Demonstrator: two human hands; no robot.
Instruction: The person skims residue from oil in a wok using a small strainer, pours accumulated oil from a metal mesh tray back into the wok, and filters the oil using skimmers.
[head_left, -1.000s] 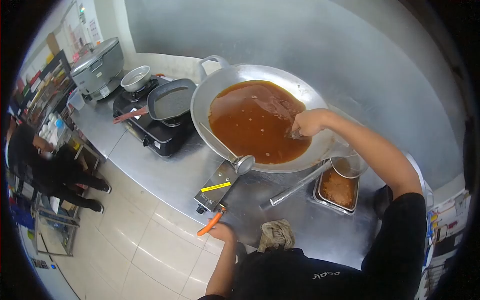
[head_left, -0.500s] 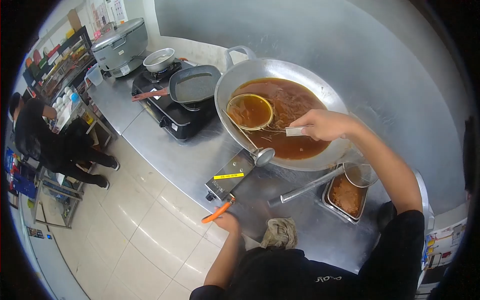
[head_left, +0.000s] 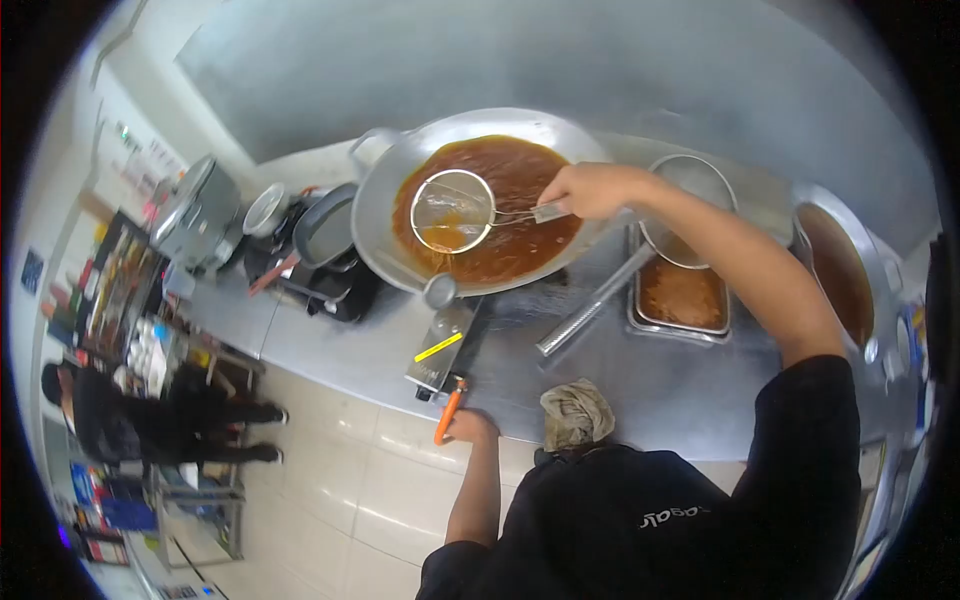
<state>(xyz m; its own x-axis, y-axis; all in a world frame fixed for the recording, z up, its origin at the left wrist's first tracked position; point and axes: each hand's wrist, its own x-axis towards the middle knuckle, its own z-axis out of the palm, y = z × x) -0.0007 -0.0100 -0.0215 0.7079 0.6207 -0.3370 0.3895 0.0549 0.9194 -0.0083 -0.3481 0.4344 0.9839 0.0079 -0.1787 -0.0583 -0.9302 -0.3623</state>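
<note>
My right hand (head_left: 592, 190) is closed round the handle of a round wire-mesh strainer (head_left: 453, 212), held above a large metal wok (head_left: 375, 230) of brown liquid (head_left: 530, 240). Liquid trickles from the strainer's lower edge. A dial thermometer (head_left: 440, 291) sits at the wok's near rim. By the front of the burner (head_left: 432, 365), which carries a yellow label, my left hand (head_left: 472, 427) has its fingers curled at the orange hose (head_left: 449, 412); they are partly hidden behind it.
Right of the wok, a second strainer (head_left: 690, 185) rests over a metal tray of brown crumbs (head_left: 683, 295). Another pan of brown liquid (head_left: 838, 270) stands farther right. A crumpled cloth (head_left: 577, 413) lies at the counter edge. Left are a frying pan (head_left: 328, 232), a rice cooker (head_left: 195, 220) and a co-worker (head_left: 130, 415).
The strainer has come up out of the brown liquid, which now drips from it. My left hand stays by the hose. The whole view has tilted and shifted.
</note>
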